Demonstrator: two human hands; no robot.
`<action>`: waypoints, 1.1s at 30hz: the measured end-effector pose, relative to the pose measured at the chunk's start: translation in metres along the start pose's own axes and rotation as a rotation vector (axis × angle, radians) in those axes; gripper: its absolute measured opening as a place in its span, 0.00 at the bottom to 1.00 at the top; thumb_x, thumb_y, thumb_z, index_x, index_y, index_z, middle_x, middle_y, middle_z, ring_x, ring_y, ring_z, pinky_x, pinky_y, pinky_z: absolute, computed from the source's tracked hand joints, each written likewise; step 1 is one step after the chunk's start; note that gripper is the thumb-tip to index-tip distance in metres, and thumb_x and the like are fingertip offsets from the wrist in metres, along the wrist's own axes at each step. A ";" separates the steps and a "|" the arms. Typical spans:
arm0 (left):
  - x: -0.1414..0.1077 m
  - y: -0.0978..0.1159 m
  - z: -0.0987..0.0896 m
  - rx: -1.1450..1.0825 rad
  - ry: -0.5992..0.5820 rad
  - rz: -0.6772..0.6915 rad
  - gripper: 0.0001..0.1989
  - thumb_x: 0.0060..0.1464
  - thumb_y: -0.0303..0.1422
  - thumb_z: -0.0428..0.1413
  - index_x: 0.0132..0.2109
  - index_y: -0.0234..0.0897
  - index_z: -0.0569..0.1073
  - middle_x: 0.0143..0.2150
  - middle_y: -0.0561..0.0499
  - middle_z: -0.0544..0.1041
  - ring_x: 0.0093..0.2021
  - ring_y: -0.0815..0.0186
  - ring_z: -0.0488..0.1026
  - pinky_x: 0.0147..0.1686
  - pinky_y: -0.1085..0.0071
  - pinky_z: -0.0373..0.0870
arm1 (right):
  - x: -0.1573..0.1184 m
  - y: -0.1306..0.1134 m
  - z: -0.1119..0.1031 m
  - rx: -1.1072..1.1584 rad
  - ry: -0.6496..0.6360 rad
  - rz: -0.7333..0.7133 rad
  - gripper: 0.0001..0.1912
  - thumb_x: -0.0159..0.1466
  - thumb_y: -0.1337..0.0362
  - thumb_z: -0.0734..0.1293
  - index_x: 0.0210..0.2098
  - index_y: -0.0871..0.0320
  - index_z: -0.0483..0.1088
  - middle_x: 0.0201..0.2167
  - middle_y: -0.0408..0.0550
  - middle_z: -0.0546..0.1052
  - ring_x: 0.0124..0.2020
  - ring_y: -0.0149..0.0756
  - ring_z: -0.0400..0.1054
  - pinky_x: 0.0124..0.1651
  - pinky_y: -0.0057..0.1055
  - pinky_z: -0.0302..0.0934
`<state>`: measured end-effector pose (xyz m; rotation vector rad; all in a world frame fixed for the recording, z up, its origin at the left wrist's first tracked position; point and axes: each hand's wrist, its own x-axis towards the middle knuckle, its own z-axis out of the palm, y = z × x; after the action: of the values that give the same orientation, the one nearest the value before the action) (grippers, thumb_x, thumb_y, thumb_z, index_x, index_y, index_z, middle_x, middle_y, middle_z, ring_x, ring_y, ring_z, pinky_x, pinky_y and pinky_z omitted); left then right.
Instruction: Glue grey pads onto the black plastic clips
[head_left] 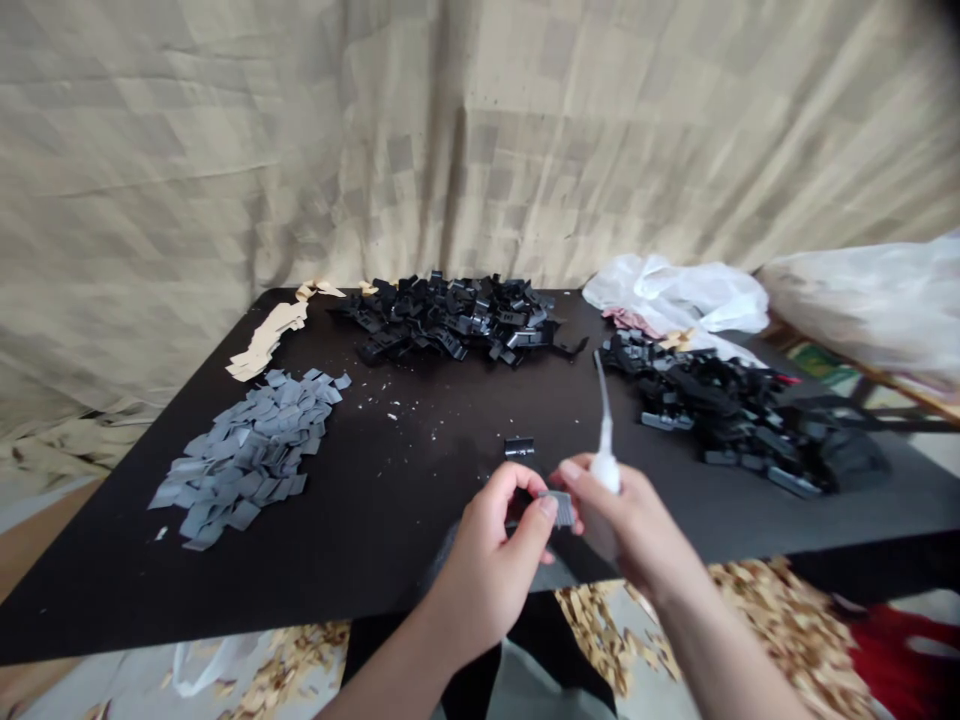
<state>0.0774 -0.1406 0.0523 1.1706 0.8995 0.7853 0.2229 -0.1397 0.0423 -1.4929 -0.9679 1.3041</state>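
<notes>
My left hand (pixel 487 560) pinches a small grey ribbed piece (pixel 559 510) between thumb and fingers, and a dark part may sit behind it. My right hand (pixel 630 530) grips a white squeeze bottle (pixel 606 470) with a long thin nozzle pointing up and away from me. The two hands are close together above the near edge of a black table (pixel 420 490). A small black plastic part (pixel 519 448) lies on the table just beyond them. Neither hand touches it.
A heap of black plastic pieces (pixel 450 318) lies at the back, a second (pixel 735 420) to the right, and grey squares (pixel 247 455) to the left. Tan paper scraps (pixel 268 335) and white plastic bags (pixel 675 295) are nearby. Wood shavings (pixel 787 630) cover the floor.
</notes>
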 end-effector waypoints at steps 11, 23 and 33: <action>-0.008 -0.013 -0.006 0.173 0.176 0.091 0.04 0.55 0.31 0.48 0.34 0.37 0.67 0.34 0.52 0.73 0.35 0.67 0.71 0.33 0.74 0.66 | 0.000 0.033 0.039 0.330 0.057 0.108 0.19 0.45 0.55 0.73 0.29 0.61 0.67 0.16 0.38 0.64 0.16 0.22 0.54 0.19 0.20 0.48; 0.001 -0.018 -0.024 0.160 0.468 0.112 0.06 0.46 0.33 0.58 0.32 0.35 0.75 0.32 0.48 0.77 0.35 0.63 0.74 0.39 0.68 0.69 | -0.003 0.040 0.045 0.222 0.210 0.075 0.18 0.47 0.54 0.71 0.24 0.62 0.64 0.14 0.39 0.61 0.16 0.23 0.53 0.19 0.22 0.49; 0.022 -0.028 -0.035 0.266 0.481 0.168 0.07 0.42 0.35 0.61 0.28 0.36 0.74 0.32 0.51 0.72 0.34 0.67 0.70 0.35 0.72 0.66 | -0.012 0.040 0.044 0.059 0.179 0.027 0.18 0.49 0.53 0.69 0.24 0.62 0.64 0.15 0.39 0.61 0.17 0.23 0.53 0.19 0.20 0.47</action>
<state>0.0573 -0.1123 0.0166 1.3262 1.3453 1.1381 0.1772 -0.1570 0.0058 -1.5528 -0.7893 1.1850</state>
